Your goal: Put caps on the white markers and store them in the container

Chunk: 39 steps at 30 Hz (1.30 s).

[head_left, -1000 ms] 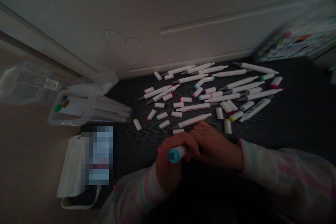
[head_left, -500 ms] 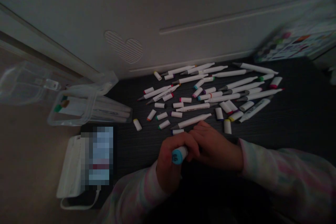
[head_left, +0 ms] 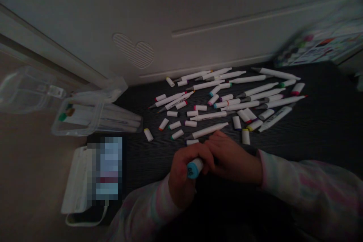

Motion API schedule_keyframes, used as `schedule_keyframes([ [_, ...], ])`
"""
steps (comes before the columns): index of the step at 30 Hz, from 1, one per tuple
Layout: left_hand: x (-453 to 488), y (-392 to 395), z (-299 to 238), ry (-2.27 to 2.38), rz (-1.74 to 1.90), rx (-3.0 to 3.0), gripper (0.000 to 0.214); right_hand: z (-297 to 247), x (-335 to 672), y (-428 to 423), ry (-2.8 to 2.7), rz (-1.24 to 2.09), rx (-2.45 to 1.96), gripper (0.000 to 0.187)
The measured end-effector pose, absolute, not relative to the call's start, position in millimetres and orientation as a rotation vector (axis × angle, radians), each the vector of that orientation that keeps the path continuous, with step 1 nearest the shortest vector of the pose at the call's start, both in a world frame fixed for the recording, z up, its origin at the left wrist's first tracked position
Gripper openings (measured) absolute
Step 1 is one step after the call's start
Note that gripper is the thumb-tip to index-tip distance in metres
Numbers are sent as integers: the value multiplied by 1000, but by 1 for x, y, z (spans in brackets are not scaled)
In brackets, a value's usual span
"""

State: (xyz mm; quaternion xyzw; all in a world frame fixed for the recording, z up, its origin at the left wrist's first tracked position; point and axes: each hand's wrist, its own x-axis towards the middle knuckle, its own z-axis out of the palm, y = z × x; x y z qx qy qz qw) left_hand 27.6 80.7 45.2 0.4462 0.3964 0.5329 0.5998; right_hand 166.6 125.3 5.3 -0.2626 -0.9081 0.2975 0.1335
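Note:
My left hand (head_left: 184,174) is closed around a white marker with a light blue end cap (head_left: 194,168) that points toward me. My right hand (head_left: 231,157) is curled over the other end of the same marker, which is hidden under its fingers. Both hands rest low over a dark mat (head_left: 320,121). Just beyond my fingers lie several uncapped white markers (head_left: 208,130) and several loose white caps (head_left: 177,134) scattered across the mat.
A clear plastic marker case (head_left: 96,117) lies on its side at the left with a few markers inside. A phone on a white case (head_left: 93,177) lies near my left sleeve. A white cabinet front (head_left: 181,19) runs behind the mat. A colourful printed sheet (head_left: 320,47) is at the far right.
The blue-capped end of the marker has slid slightly right and down, deeper into my left hand. Everything on the mat stays put.

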Motion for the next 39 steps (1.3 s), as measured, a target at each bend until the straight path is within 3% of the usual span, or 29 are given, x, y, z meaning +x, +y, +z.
schedule_keyframes([
  [39, 26, 83, 47, 897, 1266, 1103, 54, 11, 166, 126, -2633, 954, -777, 9],
])
